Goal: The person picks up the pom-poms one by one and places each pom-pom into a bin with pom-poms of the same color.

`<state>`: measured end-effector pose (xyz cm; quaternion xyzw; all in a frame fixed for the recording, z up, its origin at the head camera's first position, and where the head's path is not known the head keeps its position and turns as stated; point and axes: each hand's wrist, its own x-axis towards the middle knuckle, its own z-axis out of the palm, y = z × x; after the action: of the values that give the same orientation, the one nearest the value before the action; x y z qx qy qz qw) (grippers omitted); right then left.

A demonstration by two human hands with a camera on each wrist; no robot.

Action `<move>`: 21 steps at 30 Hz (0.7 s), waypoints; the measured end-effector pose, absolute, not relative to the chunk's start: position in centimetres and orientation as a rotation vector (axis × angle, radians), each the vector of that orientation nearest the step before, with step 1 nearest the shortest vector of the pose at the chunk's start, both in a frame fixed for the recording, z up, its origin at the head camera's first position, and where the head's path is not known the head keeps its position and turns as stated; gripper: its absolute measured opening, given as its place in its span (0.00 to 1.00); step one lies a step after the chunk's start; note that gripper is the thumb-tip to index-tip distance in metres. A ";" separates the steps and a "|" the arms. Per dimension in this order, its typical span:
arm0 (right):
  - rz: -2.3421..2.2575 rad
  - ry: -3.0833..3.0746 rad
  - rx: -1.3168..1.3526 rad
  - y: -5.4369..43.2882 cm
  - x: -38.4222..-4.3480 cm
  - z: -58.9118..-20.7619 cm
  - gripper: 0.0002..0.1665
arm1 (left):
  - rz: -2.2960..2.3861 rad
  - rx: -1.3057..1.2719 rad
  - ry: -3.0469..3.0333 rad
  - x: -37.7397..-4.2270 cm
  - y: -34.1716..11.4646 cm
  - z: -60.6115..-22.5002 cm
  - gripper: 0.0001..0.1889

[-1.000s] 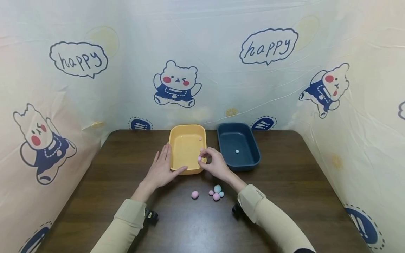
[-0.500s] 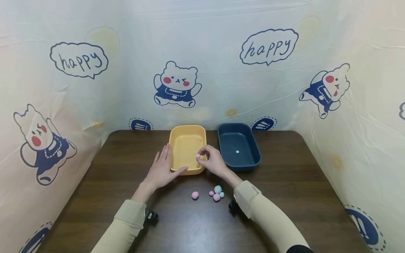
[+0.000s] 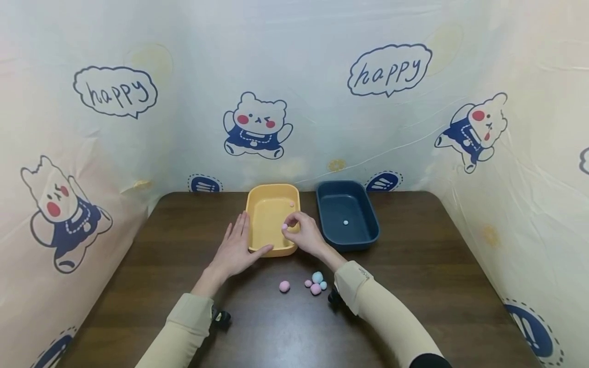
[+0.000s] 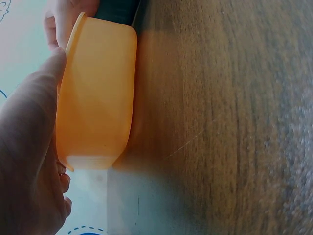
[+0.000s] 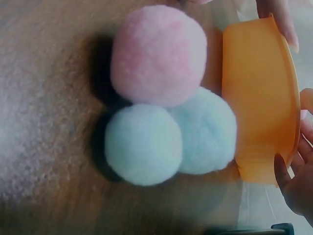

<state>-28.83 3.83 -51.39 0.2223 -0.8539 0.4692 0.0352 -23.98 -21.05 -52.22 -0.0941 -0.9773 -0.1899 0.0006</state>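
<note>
My right hand (image 3: 307, 236) pinches a small pink pom-pom (image 3: 284, 226) between thumb and forefinger, over the right side of the yellow bin (image 3: 269, 220). At the bin's left side and near rim lies my left hand (image 3: 234, 250), fingers straight and thumb spread; the left wrist view shows its thumb (image 4: 51, 68) along the rim. Inside the yellow bin, a tiny pink pom-pom (image 3: 292, 204) sits toward the back right. The navy bin (image 3: 347, 236) beside it contains a small pale pom-pom (image 3: 345, 223).
On the brown table (image 3: 184, 240), nearer the body, several pink and light blue pom-poms (image 3: 317, 277) cluster together. A lone pink pom-pom (image 3: 285, 286) lies left of them. A patterned curtain (image 3: 322, 128) hangs behind and at both sides.
My right hand has shifted left, carrying the pinched pink pom-pom farther over the yellow bin. The left hand stays put on the bin.
</note>
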 end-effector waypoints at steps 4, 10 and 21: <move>1.445 -2.633 0.680 3.7 -29.0 -51.5 0.07 | -0.604 -0.296 -3.065 -23.9 -21.0 -52.3 0.69; 1.459 -2.648 0.671 3.4 -29.4 -51.6 0.08 | -0.598 -0.306 -3.063 -23.9 -21.0 -52.3 0.69; 1.468 -2.668 0.607 2.8 -29.4 -51.1 0.07 | -0.580 -0.336 -3.048 -24.1 -21.1 -52.3 0.68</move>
<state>-29.42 2.78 -51.15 0.1956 -0.8590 0.4727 0.0183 -24.10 -21.09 -52.26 -0.1076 -0.9766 -0.1857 0.0103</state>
